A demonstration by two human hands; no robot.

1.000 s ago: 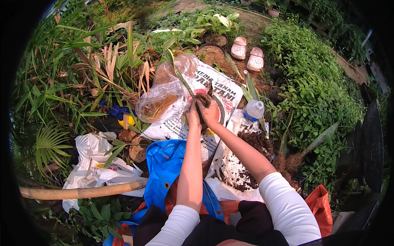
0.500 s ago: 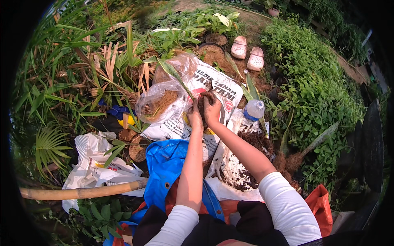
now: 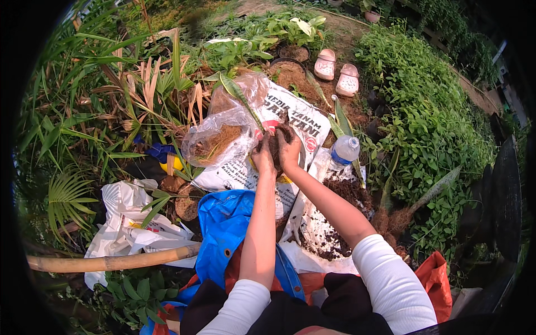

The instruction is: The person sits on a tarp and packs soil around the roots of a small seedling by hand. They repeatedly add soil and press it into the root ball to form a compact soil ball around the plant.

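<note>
Head view, the only one: both hands are grasping. The left hand (image 3: 263, 156) is closing its fingers round the near-left side of a dark mass (image 3: 273, 145); the right hand (image 3: 289, 152) is pressing against the opposite side. Can't tell if the mass is bare root clump or something in a container – fingers are covering most of it.

Long green leaf (image 3: 241, 97) is rising from the grip, leaning away and left. Printed white bag (image 3: 298, 109) is lying under and beyond the grip. Clear plastic bag (image 3: 215, 139) with brown fibre is sitting just left of it. Water bottle (image 3: 345, 151) is standing to the right of the grip, beside the top of a soil-strewn white sheet (image 3: 312, 223). Dark soil (image 3: 352, 195) is heaping on that sheet, near-right of the grip. Blue tarp (image 3: 223, 218) is bunching on the near side.

Progress, my read: one leaf is being worked, mid-step, its base at the dark mass and not yet let go. Plants with exposed roots (image 3: 397, 222) are lying farther right, out of hand, apparently not dealt with. Plenty of loose soil is remaining on the sheet – whether more leaves are waiting elsewhere, can't tell.
</note>
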